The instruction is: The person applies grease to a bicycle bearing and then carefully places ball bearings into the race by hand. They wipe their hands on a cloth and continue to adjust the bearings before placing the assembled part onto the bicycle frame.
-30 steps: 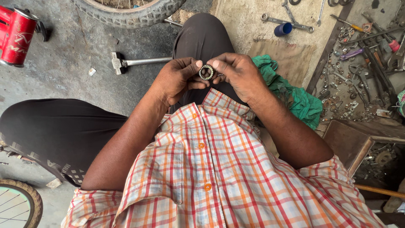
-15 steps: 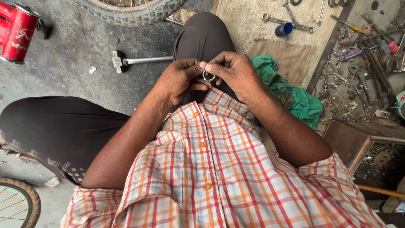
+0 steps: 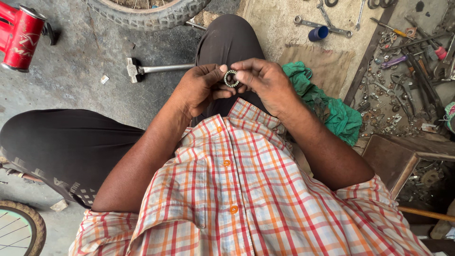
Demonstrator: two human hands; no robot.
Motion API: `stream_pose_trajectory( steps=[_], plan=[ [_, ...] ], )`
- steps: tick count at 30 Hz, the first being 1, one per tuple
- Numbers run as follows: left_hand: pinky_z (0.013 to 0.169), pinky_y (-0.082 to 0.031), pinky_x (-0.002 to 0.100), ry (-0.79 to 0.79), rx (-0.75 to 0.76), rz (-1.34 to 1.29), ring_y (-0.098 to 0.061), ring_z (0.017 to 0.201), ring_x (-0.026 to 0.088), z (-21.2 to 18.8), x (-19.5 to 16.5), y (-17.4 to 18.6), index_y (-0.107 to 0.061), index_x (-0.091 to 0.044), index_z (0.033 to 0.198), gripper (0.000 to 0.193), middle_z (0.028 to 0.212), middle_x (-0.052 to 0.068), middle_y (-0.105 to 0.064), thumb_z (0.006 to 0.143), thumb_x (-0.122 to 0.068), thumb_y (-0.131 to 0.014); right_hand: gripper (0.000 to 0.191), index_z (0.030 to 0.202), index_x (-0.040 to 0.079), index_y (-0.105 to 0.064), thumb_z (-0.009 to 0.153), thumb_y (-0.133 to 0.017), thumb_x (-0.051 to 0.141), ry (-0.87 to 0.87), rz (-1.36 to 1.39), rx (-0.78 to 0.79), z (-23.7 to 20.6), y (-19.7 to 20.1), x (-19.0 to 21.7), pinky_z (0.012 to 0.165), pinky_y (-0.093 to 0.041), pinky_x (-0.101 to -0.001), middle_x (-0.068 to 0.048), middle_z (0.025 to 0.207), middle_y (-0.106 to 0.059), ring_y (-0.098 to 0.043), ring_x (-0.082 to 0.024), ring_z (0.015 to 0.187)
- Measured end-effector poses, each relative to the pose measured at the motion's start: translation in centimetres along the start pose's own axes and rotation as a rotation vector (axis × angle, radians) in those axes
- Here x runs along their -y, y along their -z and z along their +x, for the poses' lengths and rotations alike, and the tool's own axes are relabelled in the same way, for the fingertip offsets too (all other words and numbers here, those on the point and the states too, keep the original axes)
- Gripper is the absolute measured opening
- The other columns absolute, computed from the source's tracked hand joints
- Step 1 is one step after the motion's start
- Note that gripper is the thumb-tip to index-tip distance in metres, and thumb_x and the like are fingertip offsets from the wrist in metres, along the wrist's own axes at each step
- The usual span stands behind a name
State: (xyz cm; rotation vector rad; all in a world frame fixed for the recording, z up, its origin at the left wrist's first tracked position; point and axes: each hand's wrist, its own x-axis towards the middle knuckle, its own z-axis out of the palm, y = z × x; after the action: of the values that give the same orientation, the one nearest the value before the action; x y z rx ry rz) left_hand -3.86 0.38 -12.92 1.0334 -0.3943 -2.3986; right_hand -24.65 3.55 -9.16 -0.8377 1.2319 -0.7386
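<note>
I hold a small ring over my lap.
Both my left hand and right hand pinch its rim with closed fingertips. It looks light, hard and slippery.

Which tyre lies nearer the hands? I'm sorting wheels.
The knobby black tyre at the top edge, just beyond the knee; the tan-walled spoked wheel sits bottom-left, behind the person.

One head-worn camera looks steeply down, close over the lap.
</note>
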Motion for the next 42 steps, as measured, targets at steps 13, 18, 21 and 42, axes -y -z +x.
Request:
stream_pose_trajectory(
  steps=[13,18,21,42],
  plan=[
    [0.067,-0.065,0.022,-0.009,0.046,0.011,-0.075,0.079,0.019,0.6,0.1,-0.6,-0.063,0.010,0.111,0.035,0.098,0.019,-0.072,0.107,-0.024,-0.056,0.023,0.119,-0.003,-0.070,0.104,-0.064,0.014,0.038,0.121,0.013,-0.5,1.4,-0.5,0.077,-0.061,-0.0256,-0.010,0.105,-0.073,-0.071,-0.013,0.089],
    [0.070,-0.065,0.024,-0.004,0.041,0.019,-0.075,0.081,0.021,1.2,0.0,-1.5,-0.063,0.008,0.110,0.032,0.100,0.019,-0.071,0.106,-0.023,-0.058,0.022,0.116,-0.003,-0.071,0.105,-0.062,0.014,0.012,0.116,-0.022,-0.4,2.4,-0.5,0.074,-0.062,-0.0269,-0.011,0.102,-0.074,-0.071,-0.015,0.087],
    [0.071,-0.066,0.026,0.023,0.045,-0.006,-0.075,0.081,0.021,1.9,-0.6,-2.4,-0.067,0.005,0.110,0.034,0.099,0.017,-0.073,0.103,-0.027,-0.057,0.022,0.117,-0.003,-0.070,0.105,-0.062,0.014,0.024,0.170,-0.028,-0.2,3.4,-0.9,0.074,-0.061,-0.0282,-0.011,0.102,-0.073,-0.071,-0.016,0.086],
    [0.077,-0.060,0.041,-0.094,-0.100,1.793,-0.074,0.079,0.031,31.8,-2.6,-12.3,-0.073,-0.001,0.098,0.035,0.086,0.020,-0.074,0.093,-0.036,-0.070,0.031,0.115,-0.003,-0.070,0.104,-0.061,0.024,-0.098,0.543,-0.434,0.2,20.6,-7.4,0.080,-0.058,-0.0349,-0.011,0.099,-0.072,-0.068,-0.020,0.089]
  ],
)
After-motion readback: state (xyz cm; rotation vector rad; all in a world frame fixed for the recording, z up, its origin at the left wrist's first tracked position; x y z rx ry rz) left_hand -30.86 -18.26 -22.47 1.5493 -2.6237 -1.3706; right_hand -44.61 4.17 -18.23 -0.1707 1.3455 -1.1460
